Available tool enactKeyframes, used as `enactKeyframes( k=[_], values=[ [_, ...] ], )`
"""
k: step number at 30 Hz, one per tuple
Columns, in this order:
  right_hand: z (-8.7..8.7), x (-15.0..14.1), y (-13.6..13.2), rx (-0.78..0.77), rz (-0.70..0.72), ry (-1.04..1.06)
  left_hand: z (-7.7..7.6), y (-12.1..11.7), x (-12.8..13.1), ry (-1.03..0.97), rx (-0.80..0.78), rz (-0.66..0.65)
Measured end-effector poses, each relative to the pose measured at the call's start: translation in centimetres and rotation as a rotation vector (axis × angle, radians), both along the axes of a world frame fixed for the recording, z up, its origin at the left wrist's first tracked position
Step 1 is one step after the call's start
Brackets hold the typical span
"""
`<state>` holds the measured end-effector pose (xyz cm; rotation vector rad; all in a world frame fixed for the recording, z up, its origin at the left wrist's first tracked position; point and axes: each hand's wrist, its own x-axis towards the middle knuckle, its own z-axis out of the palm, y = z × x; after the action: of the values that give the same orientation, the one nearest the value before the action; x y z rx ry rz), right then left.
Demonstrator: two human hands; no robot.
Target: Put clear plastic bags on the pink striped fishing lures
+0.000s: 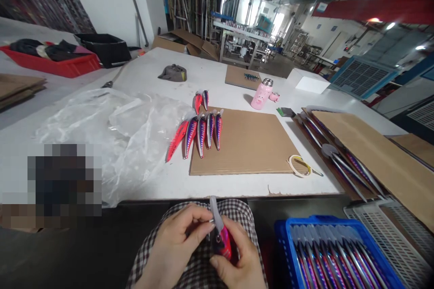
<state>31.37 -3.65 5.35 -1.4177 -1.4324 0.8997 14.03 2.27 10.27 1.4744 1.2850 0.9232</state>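
Note:
Above my lap, my right hand [242,253] grips a fishing lure [224,244] with a pink-red and dark body. Its long translucent lip [215,213] points up toward the table edge. The fingers of my left hand [181,237] are pinched together close beside the base of that lip; whatever small piece they hold is too small to make out. On the table ahead, several red, purple and silver lures [201,137] lie in a row, partly on a cardboard sheet [251,144]. Two shorter-looking lures [205,99] are just behind the row.
A blue basket [288,235] full of lures stands at my right, beside cardboard layers [373,153] with more lures. Clear plastic bags [132,126] cover the table's left. A pink bottle [260,95], yellowish ring [298,166], grey cloth [173,73] and red tray [68,65] lie farther off.

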Motion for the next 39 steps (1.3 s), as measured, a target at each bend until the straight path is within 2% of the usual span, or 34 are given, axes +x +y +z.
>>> enactKeyframes(
  k=[4,7,11,17,23,30,35,39],
  values=[
    [0.0,-0.2,-0.1,-0.032,-0.004,0.070,-0.9,-0.2,0.2,-0.056,-0.010,0.008],
    [-0.2,-0.3,-0.1,-0.047,0.006,0.140,-1.3,-0.1,0.2,-0.088,0.071,0.012],
    [-0.2,-0.3,0.0,-0.052,0.006,0.156,-0.8,-0.2,0.2,0.028,0.177,0.002],
    [-0.2,-0.3,0.0,-0.022,-0.028,0.099,0.3,-0.5,0.3,0.169,0.138,-0.039],
    [-0.4,-0.3,-0.1,-0.044,-0.048,0.062,0.9,-0.3,0.7,0.179,0.086,-0.056],
    [-0.6,-0.1,-0.1,0.026,-0.033,-0.027,0.7,-0.3,0.9,0.190,0.140,-0.025],
    [-0.8,0.6,0.0,0.121,0.020,-0.116,1.0,0.0,0.8,0.180,0.039,-0.064],
    [-0.9,1.3,0.1,0.114,0.112,-0.200,0.6,0.1,0.7,0.018,-0.112,-0.075]
  ],
)
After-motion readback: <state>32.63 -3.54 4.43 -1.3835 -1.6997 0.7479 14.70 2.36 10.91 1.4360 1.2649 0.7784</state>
